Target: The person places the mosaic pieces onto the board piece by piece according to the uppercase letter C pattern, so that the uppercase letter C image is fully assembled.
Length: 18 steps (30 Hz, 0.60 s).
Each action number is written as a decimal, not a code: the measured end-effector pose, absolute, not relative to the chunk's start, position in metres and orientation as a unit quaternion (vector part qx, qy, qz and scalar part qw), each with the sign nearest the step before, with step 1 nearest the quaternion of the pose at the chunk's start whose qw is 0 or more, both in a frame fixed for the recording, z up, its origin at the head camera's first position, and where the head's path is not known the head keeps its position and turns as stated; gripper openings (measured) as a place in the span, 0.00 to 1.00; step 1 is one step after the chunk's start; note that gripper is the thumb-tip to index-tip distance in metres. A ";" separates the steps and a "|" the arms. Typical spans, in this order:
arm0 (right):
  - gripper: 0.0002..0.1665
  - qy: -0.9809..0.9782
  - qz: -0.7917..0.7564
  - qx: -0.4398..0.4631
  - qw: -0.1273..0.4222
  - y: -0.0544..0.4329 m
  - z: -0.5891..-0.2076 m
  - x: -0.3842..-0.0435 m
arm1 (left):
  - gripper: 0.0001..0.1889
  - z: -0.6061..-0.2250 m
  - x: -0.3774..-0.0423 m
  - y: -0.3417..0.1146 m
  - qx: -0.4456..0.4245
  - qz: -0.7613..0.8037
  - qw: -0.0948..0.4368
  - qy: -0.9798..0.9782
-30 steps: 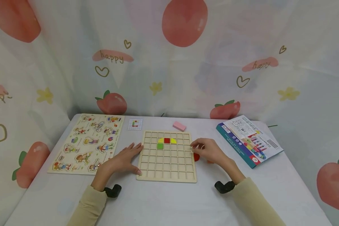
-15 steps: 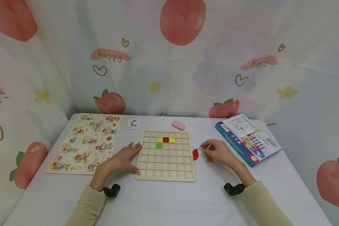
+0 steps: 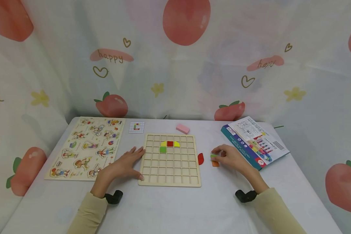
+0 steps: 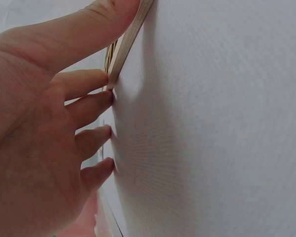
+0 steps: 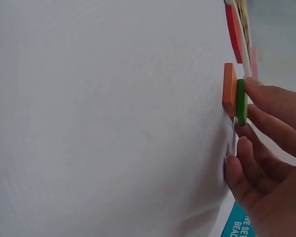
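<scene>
A wooden grid board [image 3: 170, 165] holds a red square tile [image 3: 170, 144] between two yellow rounded tiles [image 3: 176, 144], with a green square tile [image 3: 162, 149] below the left one. My left hand [image 3: 123, 165] lies at the board's left side, fingers spread; its thumb touches the board's edge in the left wrist view. Right of the board, my right hand [image 3: 229, 157] pinches another green tile [image 5: 241, 101] between thumb and fingers. Close beside that tile is an orange tile [image 5: 229, 89]. A red leaf-shaped tile [image 3: 200, 159] lies by the board's right edge.
A small pattern card [image 3: 136, 127] and a pink block [image 3: 182, 128] lie behind the board. On the left is a picture puzzle board [image 3: 84, 149]; on the right, a blue-and-white box [image 3: 254, 143]. A printed curtain hangs behind the table.
My right hand has moved right, from the board's edge to the loose tiles, and now pinches a green one. The left hand stays by the board. The head view has shifted slightly.
</scene>
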State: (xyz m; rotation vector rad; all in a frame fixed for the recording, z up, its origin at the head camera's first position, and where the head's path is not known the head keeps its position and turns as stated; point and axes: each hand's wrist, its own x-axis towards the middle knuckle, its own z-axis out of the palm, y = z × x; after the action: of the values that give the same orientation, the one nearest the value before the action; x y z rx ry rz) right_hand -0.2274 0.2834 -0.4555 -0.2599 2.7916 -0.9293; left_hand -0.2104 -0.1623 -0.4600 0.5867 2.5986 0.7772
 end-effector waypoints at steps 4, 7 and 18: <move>0.18 0.942 -0.309 -0.083 0.100 0.283 -0.456 -0.228 | 0.57 -0.460 -0.210 -0.162 0.205 0.276 0.182 0.921; 0.18 0.942 -0.309 -0.081 0.104 0.283 -0.454 -0.227 | 0.57 -0.460 -0.210 -0.162 0.204 0.279 0.182 0.921; 0.10 0.937 -0.325 -0.086 0.097 0.279 -0.450 -0.226 | 0.57 -0.461 -0.211 -0.163 0.203 0.282 0.182 0.920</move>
State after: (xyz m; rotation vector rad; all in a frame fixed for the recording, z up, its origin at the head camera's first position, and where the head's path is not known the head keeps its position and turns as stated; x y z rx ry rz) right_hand -0.2256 0.2793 -0.4504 -0.2543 2.7744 -0.9630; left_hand -0.2107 -0.1627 -0.4614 0.5716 2.5961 0.7971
